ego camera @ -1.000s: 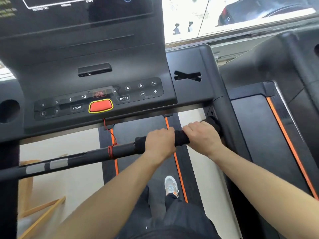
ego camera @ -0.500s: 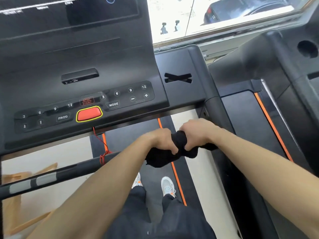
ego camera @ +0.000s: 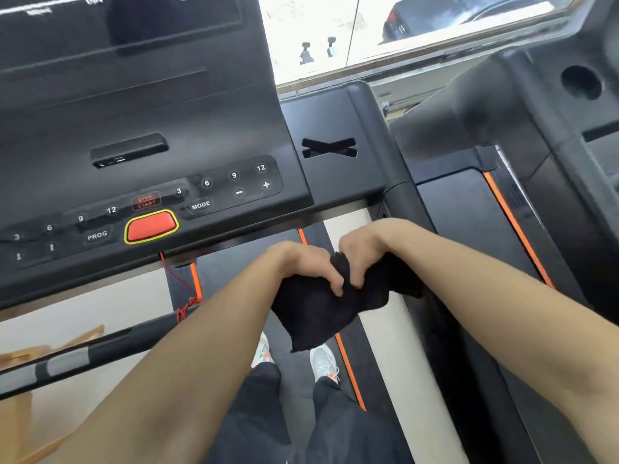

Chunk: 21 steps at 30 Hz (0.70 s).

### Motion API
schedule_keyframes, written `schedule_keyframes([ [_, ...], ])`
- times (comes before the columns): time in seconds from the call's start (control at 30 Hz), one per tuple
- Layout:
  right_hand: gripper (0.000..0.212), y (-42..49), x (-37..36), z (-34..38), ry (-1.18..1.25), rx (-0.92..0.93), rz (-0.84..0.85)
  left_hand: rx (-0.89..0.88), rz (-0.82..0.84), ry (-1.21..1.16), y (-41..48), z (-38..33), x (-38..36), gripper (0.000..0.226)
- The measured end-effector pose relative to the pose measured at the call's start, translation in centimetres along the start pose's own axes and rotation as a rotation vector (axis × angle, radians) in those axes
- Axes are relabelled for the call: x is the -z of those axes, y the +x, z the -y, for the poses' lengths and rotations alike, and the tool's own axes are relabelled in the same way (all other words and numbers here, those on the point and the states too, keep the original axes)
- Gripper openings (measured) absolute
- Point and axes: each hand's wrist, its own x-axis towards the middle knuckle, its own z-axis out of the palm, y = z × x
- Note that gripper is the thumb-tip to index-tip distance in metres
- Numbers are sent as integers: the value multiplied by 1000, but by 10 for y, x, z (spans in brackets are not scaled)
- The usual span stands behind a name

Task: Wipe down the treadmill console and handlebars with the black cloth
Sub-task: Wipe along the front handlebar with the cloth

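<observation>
- Black cloth (ego camera: 311, 309) sits in the centre of the frame, bunched between both hands and hanging loose below them, just under the lower edge of the console (ego camera: 140, 105).
- Left hand (ego camera: 301, 264) grips the cloth's left part, fingers curled down into the fabric.
- Right hand (ego camera: 365, 251) grips the right part, fingers curled, knuckles close to those of the left hand; a fold of cloth sticks up between them.
- A loose flap of cloth trails out to the right, under the right wrist; whether it touches the frame there cannot be told.
- Handlebar (ego camera: 100, 349) runs from the lower left edge up toward the centre, with grey bands on it, and passes behind the left forearm.
- A red cord (ego camera: 182, 296) hangs from the console and is wound round the handlebar.
- On the console, a red button (ego camera: 151, 226) with a yellow border sits between the PROG and MODE keys, with numbered keys on either side.
- An X-shaped slot (ego camera: 330, 148) marks the console's right wing.
- Below the cloth, two pale shoes (ego camera: 322, 361) stand on the dark belt (ego camera: 294, 390), beside an orange stripe.
- A second treadmill (ego camera: 469, 212) fills the right side of the frame.
- A window (ego camera: 335, 31) at top centre shows a dark car (ego camera: 452, 15) outside.
</observation>
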Motion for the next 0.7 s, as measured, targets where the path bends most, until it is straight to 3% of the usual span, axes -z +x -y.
schedule_keyframes([
  [0.07,16,1,-3,-1,25,18,5,-5,20,-59,2,2,0,30],
  [0.1,18,-1,-10,-3,-16,28,-73,-29,-20,-31,4,3,-1,31],
  [0.17,22,-4,-33,-8,-197,31,-411,-59,-182,106,4,2,-10,30],
  [0.2,21,-1,-50,-11,-327,49,-637,-60,-325,198,2,1,-20,29],
  [0.3,15,18,-92,-18,-594,112,-1273,-47,-955,571,3,4,-64,27],
  [0.37,21,27,-97,-18,-613,67,-1411,-98,-1214,683,6,6,-81,26],
  [0.4,22,28,-96,-17,-594,66,-1407,-108,-1243,694,6,5,-82,24],
  [0.47,23,23,-87,-14,-540,94,-1249,-57,-1072,614,1,-1,-73,19],
  [0.6,17,0,-38,-5,-294,20,-464,-39,-492,330,-1,-9,-30,24],
  [0.7,14,-1,-9,-1,-37,25,-79,-23,-104,28,5,-3,-7,36],
])
